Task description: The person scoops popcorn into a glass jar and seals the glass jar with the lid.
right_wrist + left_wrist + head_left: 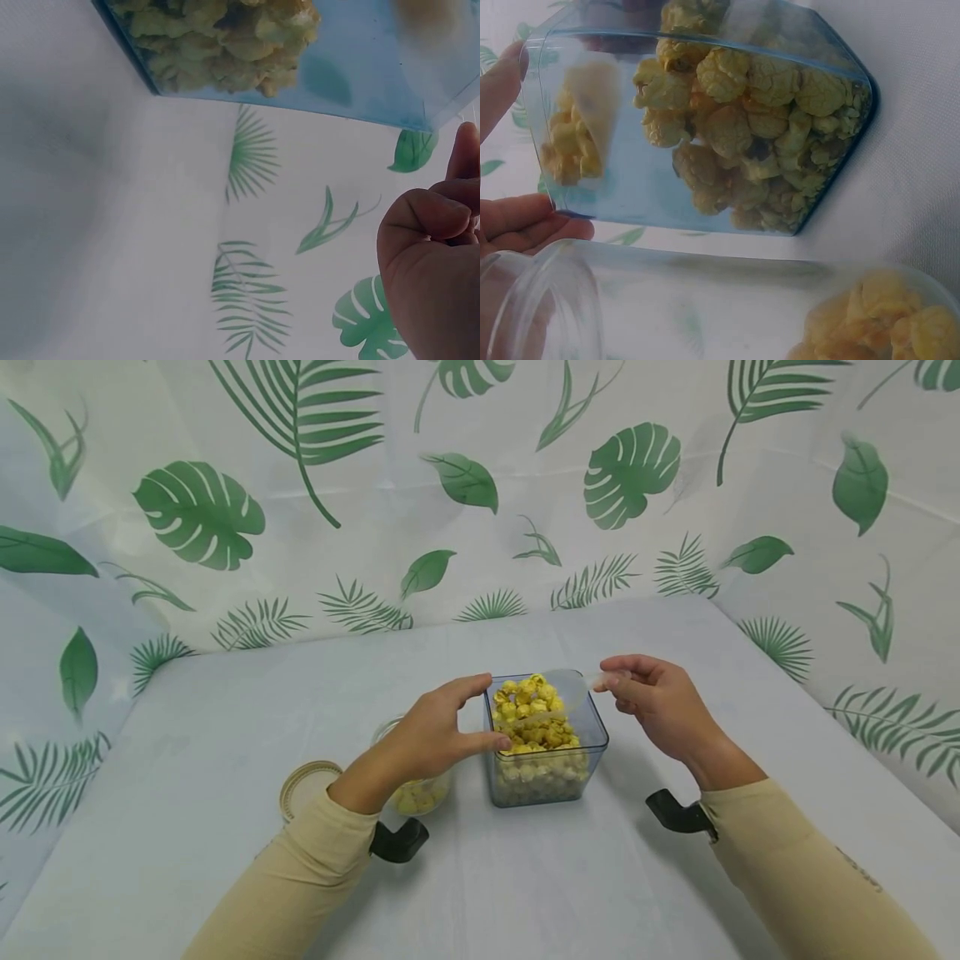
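Note:
A clear bluish square box (pixel 540 785) holds yellow popcorn (pixel 532 702). My left hand (pixel 435 727) grips its left side at the rim, thumb on the near part and fingers toward the far corner. My right hand (pixel 663 702), at the box's right, pinches the handle of a translucent scoop (pixel 572 689) between thumb and fingers. The scoop's bowl is inside the box near the rim, with some popcorn on it in the left wrist view. Beneath my left forearm stands a clear jar (pixel 420 797) with a little popcorn at its bottom, partly hidden by the hand.
A round gold-rimmed lid (pixel 288 789) lies left of the jar, partly covered by my left sleeve. A pale cloth covers the table (pixel 225 718). Behind it hangs a white backdrop (pixel 525 477) printed with green leaves.

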Motion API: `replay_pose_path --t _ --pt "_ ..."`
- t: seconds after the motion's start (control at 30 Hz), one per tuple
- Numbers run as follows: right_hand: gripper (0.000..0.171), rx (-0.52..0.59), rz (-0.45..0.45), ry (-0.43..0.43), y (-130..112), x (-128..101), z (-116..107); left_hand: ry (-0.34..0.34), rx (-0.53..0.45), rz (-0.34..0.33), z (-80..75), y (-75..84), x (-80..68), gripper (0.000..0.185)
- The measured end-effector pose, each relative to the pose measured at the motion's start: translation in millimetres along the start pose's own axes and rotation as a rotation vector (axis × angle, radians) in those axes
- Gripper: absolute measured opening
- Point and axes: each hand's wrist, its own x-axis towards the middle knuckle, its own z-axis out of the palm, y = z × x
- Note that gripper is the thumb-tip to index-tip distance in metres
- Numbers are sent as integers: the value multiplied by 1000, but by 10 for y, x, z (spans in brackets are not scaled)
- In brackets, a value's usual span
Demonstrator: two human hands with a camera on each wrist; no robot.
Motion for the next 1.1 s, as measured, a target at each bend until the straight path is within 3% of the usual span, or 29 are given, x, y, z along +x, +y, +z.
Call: replay_pose_path --t 0.7,0.93,1.1 --pt "21 128 -69 24 -52 -35 -35 15 4 -16 25 -12 7 85" --pt "21 157 -110 9 -99 -49 15 74 -59 -7 9 -44 -34 89" --pt "20 196 -129 -3 -146 -42 69 138 -69 46 -83 -79 -118 89"
